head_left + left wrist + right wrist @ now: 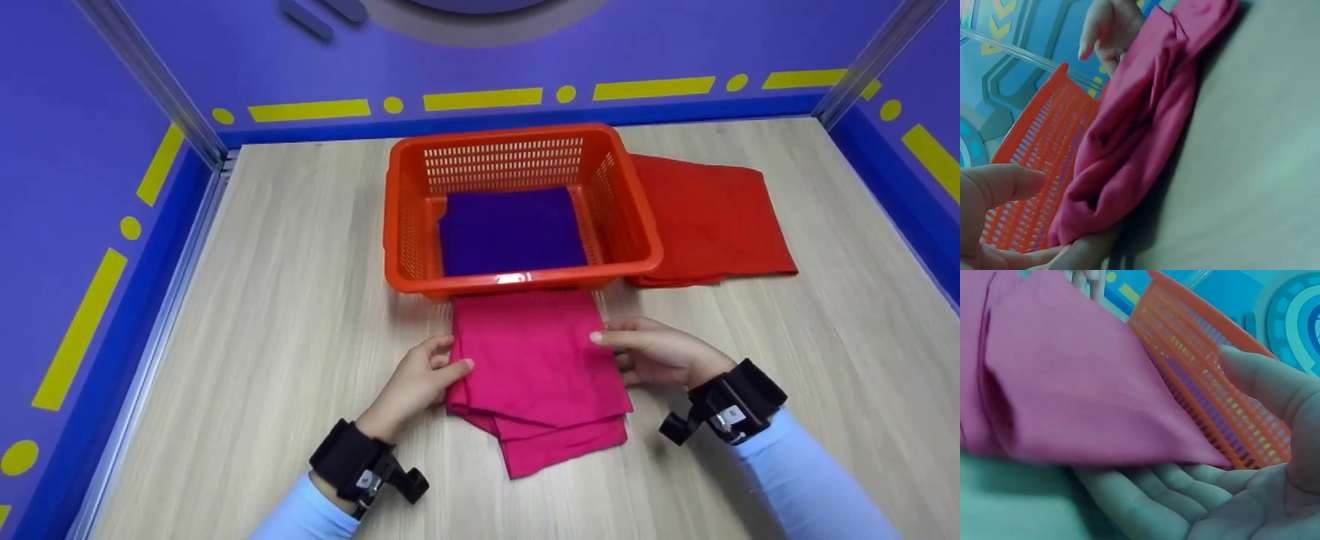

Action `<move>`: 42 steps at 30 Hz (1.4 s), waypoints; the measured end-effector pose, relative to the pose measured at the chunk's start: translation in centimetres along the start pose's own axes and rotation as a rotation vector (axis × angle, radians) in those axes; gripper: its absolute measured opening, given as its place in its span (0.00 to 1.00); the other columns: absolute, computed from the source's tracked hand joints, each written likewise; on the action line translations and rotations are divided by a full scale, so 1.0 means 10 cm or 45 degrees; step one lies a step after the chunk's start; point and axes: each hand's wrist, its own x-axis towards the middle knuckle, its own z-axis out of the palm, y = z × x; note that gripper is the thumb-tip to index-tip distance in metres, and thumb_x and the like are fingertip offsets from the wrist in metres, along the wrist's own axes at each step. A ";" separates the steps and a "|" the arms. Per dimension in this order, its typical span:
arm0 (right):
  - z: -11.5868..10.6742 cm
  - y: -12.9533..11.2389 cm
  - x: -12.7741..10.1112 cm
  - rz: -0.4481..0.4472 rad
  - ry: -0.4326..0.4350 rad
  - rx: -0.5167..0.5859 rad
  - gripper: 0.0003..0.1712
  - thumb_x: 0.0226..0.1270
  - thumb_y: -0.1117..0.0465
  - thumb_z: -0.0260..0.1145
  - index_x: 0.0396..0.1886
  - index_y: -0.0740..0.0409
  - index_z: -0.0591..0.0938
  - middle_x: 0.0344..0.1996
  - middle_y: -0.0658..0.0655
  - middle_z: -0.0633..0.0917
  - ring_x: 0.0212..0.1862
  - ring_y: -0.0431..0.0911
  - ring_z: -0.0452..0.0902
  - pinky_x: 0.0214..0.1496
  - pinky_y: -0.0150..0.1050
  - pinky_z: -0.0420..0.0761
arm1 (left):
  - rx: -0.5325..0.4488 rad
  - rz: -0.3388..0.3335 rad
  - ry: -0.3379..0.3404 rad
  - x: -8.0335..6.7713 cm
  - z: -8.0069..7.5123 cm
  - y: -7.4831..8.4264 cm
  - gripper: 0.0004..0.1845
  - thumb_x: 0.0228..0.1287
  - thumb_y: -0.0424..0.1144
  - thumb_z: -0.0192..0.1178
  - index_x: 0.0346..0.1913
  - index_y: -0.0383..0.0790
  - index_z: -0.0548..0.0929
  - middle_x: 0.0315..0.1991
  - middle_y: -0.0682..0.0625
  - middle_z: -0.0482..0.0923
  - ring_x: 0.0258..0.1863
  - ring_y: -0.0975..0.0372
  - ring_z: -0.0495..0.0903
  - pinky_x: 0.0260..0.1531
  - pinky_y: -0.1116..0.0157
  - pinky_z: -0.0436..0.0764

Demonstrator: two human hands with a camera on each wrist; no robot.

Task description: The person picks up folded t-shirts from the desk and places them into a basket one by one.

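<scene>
Cloth [534,360], pink and folded, runs lengthwise front to back. Left hand [416,381], right hand [661,352]: thumbs apart, fingers beneath.

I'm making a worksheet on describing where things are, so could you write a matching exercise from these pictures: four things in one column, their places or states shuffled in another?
Column one
1. Pink cloth
2. Purple cloth
3. Red cloth
4. Basket

Column two
A. Lying beside the basket, on its right
B. Standing upright, with a cloth inside it
C. Between the left hand and the right hand
D. Lying inside the basket

Right pairs: 1-C, 2-D, 3-A, 4-B
</scene>
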 end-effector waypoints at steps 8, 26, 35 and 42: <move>0.15 0.11 0.13 0.000 0.070 0.044 0.10 0.68 0.67 0.66 0.48 0.55 0.80 0.38 0.54 0.87 0.41 0.46 0.87 0.46 0.42 0.86 | -0.317 -0.104 -0.054 0.09 0.21 -0.05 0.35 0.70 0.33 0.61 0.72 0.26 0.57 0.55 0.34 0.78 0.44 0.53 0.86 0.45 0.56 0.86; 0.21 0.15 0.21 0.014 0.154 0.074 0.18 0.65 0.72 0.66 0.52 0.59 0.75 0.40 0.57 0.86 0.42 0.49 0.87 0.47 0.46 0.87 | -0.231 -0.020 -0.057 0.22 0.33 -0.09 0.38 0.60 0.28 0.68 0.72 0.34 0.63 0.60 0.41 0.76 0.56 0.54 0.78 0.66 0.54 0.70; 0.26 0.07 0.11 -0.016 0.109 -0.032 0.23 0.69 0.70 0.64 0.61 0.64 0.71 0.43 0.58 0.85 0.44 0.49 0.86 0.49 0.47 0.86 | -0.268 -0.018 -0.122 0.17 0.30 -0.08 0.40 0.64 0.28 0.65 0.75 0.32 0.58 0.64 0.39 0.74 0.60 0.51 0.77 0.68 0.54 0.69; 0.33 -0.02 -0.05 -0.044 0.079 -0.162 0.25 0.69 0.69 0.65 0.63 0.68 0.69 0.44 0.59 0.84 0.44 0.49 0.85 0.48 0.46 0.86 | -0.324 -0.008 -0.274 0.04 0.20 0.04 0.41 0.70 0.32 0.61 0.78 0.29 0.50 0.69 0.36 0.69 0.64 0.51 0.76 0.68 0.56 0.70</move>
